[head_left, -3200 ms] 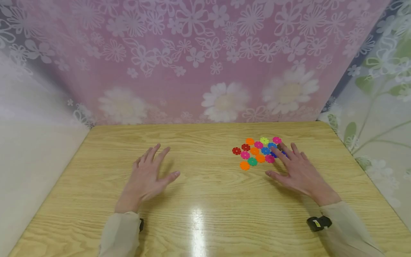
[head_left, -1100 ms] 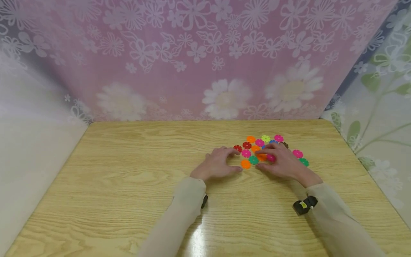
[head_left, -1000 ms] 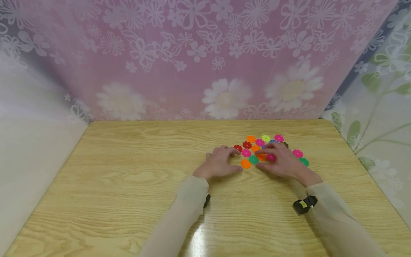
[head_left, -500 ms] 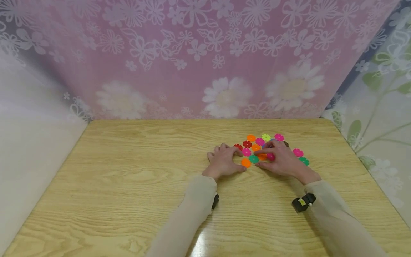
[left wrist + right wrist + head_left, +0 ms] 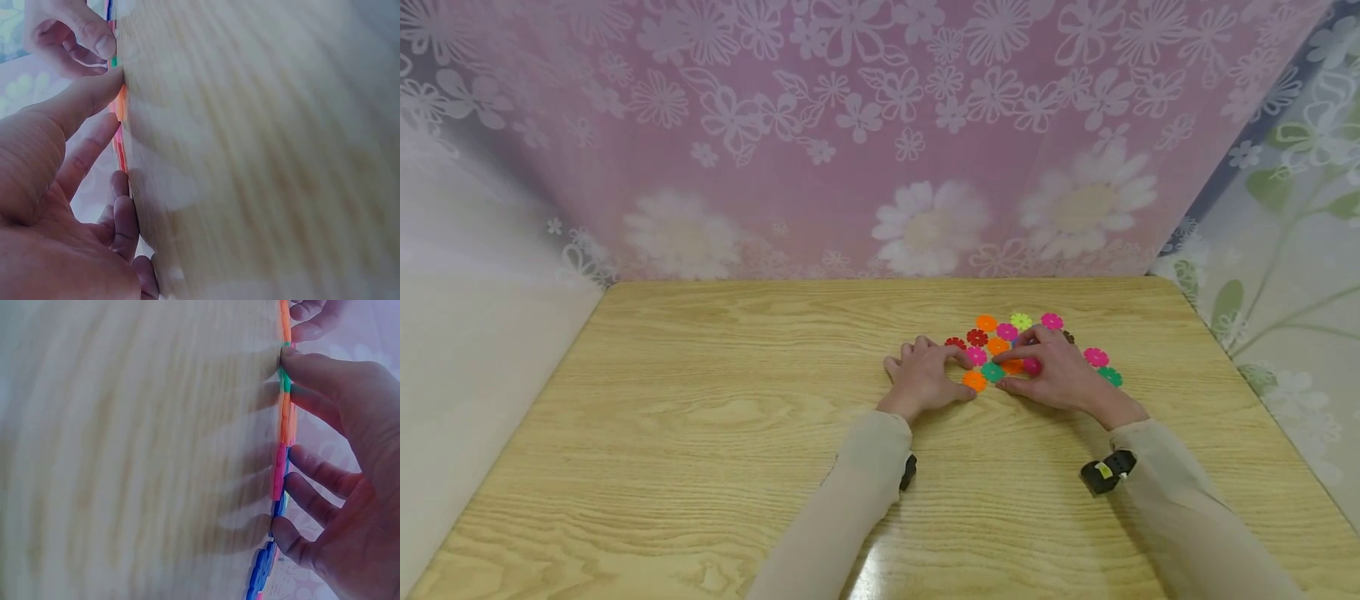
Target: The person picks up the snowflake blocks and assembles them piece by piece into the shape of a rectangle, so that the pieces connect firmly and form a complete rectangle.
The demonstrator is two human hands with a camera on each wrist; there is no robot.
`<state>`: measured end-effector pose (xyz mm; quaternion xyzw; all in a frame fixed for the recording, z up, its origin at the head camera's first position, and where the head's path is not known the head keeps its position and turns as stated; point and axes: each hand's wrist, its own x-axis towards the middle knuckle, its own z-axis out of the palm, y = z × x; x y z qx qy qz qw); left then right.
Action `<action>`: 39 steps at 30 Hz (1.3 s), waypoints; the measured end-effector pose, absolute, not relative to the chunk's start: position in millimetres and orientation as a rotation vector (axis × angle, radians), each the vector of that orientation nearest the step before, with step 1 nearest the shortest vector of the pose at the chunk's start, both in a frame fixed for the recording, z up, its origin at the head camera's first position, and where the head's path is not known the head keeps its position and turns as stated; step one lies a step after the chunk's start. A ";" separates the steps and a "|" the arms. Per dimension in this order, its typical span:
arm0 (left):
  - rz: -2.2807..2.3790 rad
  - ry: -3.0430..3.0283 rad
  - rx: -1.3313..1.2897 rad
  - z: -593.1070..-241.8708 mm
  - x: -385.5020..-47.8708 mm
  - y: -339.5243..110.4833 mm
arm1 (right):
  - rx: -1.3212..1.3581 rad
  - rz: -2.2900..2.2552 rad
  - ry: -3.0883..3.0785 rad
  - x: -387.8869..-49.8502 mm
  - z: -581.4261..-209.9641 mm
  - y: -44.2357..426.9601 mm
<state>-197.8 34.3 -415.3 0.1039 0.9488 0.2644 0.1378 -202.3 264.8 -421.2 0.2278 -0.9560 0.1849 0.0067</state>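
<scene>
Flat, notched interlocking discs in several colours lie in a cluster right of centre in the head view. At its near left edge my left hand (image 5: 921, 379) pinches an orange interlocking disc (image 5: 974, 382) between thumb and index finger, the other fingers spread on the table. Just to the right, my right hand (image 5: 1054, 371) pinches a green interlocking disc (image 5: 992, 372) the same way; its palm side hides several discs beneath. The left wrist view shows the orange disc (image 5: 122, 105) edge-on between the fingertips. In the right wrist view the green disc (image 5: 286, 378) stands by the thumb tip.
Red discs (image 5: 977, 337), a yellow disc (image 5: 1021, 321) and pink discs (image 5: 1052, 321) lie behind the hands. A pink disc (image 5: 1096, 357) and another green disc (image 5: 1109, 377) lie right of the right hand. Floral curtains (image 5: 760, 167) surround the wooden table (image 5: 700, 433).
My left hand has come from the left side of the table to the orange disc. My right hand has moved slightly left and closed its thumb and index finger on the green disc.
</scene>
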 end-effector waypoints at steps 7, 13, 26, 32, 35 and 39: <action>0.785 2.742 0.282 -415.0 -198.5 33.3 | 0.682 0.640 -3.031 -206.4 -420.4 262.2; 0.795 2.739 0.280 -415.5 -199.9 31.5 | 0.636 0.745 -3.092 -211.2 -419.3 261.0; 1.046 2.642 0.304 -414.2 -200.1 16.4 | 0.697 0.847 -3.054 -213.0 -418.7 259.3; 1.178 2.575 0.343 -414.9 -200.2 5.1 | 0.675 0.907 -3.049 -211.7 -421.3 260.8; 1.224 2.557 0.402 -416.4 -200.2 -2.2 | 0.659 0.907 -3.052 -210.6 -422.0 261.0; 1.306 2.511 0.460 -418.8 -200.5 -12.7 | 0.664 0.919 -3.026 -209.2 -422.6 260.9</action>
